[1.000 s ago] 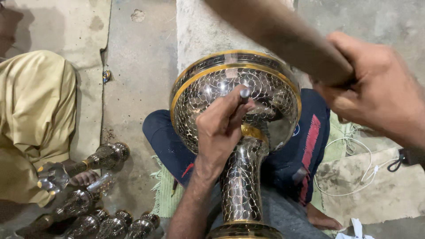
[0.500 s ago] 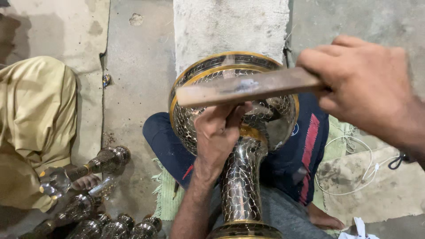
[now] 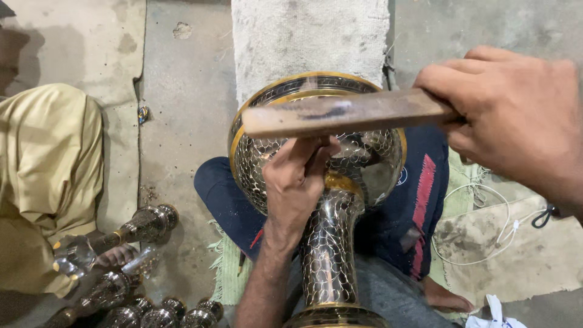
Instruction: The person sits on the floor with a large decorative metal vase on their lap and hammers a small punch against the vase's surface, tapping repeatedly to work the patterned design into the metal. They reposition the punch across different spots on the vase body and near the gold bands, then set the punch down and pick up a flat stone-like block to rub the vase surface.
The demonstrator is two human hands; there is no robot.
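The right hand [image 3: 516, 115] grips a flat wooden stick [image 3: 346, 113] lying crosswise over the metal vase [image 3: 322, 182]; the left hand [image 3: 297, 182], fingers closed, presses the vase's bulb.

One big metal vase [image 3: 328, 243] between my knees. One flat wooden stick [image 3: 346, 113], in my right hand [image 3: 516, 121]. My left hand [image 3: 297, 182] makes two hands of mine. About six smaller metal vases [image 3: 143, 225] lying on the floor at left, some cut off by the edge. One concrete block [image 3: 310, 36]. One white cable [image 3: 486, 231]. One other person [image 3: 48, 182] at left.
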